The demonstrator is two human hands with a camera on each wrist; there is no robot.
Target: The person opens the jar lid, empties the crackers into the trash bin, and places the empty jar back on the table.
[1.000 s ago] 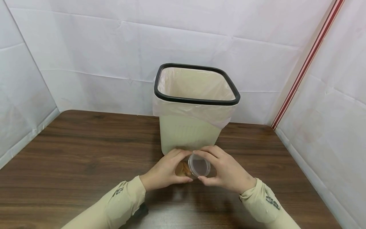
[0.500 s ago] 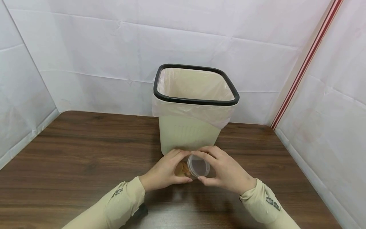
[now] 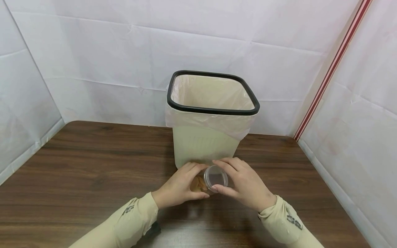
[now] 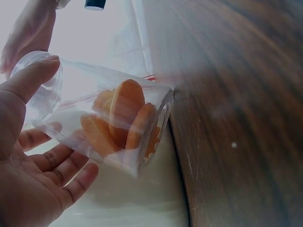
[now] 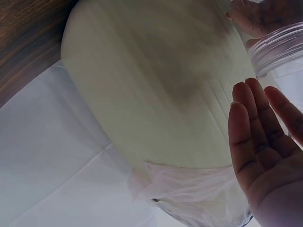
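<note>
Clear jar (image 4: 78, 99) we judge light, slick, best held mid-wall; left hand (image 3: 174, 188) grips it, right hand (image 3: 245, 181) is loosely extended, empty.

Two hands (image 3: 178, 189) (image 3: 246, 184), one jar (image 4: 80, 99), at least four orange pieces (image 4: 125, 111), one bin (image 3: 204, 146).

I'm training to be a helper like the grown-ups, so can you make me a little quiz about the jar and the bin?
1. What colour are the pieces in the jar that the left hand holds?
2. True or false: the rim of the bin is white.
3. Pick one. The bin is: A) on its side, B) upright, C) upside down.

Key: 1. Orange. 2. False; it's black. 3. B.
</note>
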